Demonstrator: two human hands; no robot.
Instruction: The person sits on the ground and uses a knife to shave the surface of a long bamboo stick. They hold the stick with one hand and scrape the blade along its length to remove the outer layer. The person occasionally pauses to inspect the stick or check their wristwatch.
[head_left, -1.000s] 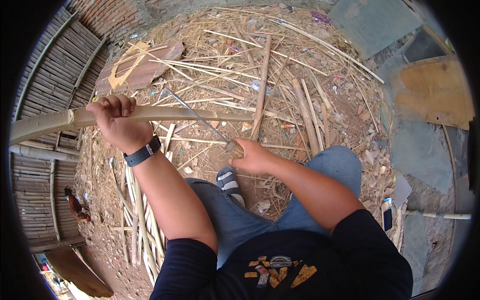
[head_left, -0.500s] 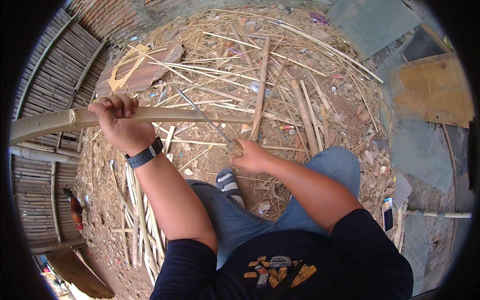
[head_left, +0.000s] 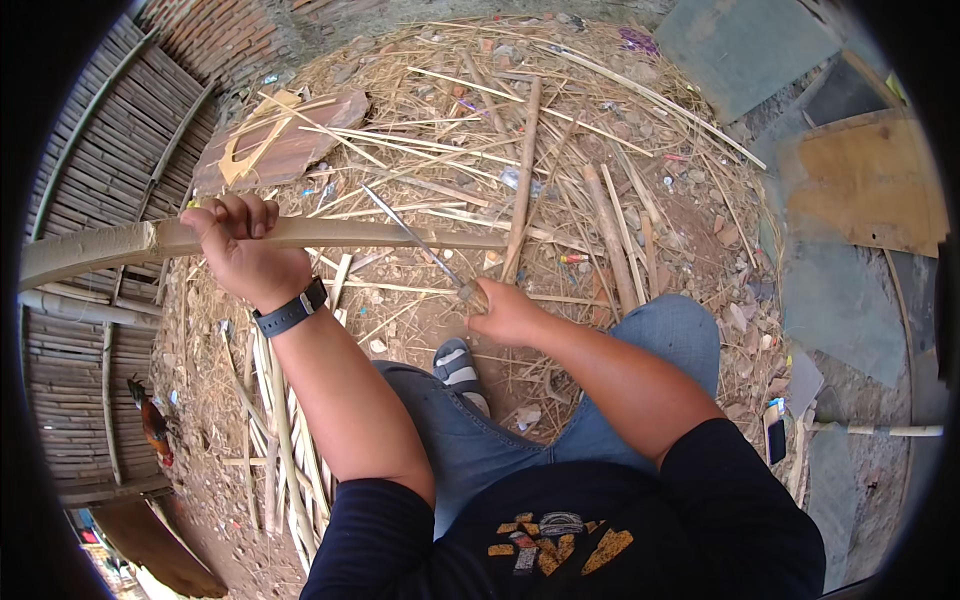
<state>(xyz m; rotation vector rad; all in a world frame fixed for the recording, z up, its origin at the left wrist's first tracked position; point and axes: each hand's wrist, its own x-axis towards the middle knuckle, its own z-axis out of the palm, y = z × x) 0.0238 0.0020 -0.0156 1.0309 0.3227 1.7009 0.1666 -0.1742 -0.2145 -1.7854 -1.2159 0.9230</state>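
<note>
Bamboo (head_left: 355, 233) stretches sideways over the littered ground (head_left: 415, 325), wrapped by the left hand (head_left: 248, 248), and if it rolled in that grip, the knife (head_left: 411, 232) slanting across it, its handle (head_left: 474, 295) clasped in the right hand (head_left: 508, 315), could skid back toward the legs (head_left: 460, 440).

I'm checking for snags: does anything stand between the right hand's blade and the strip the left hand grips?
Nothing visible does. The blade, held in the right hand, crosses in front of the strip, clear of the left hand; whether blade touches strip is unclear.
</note>
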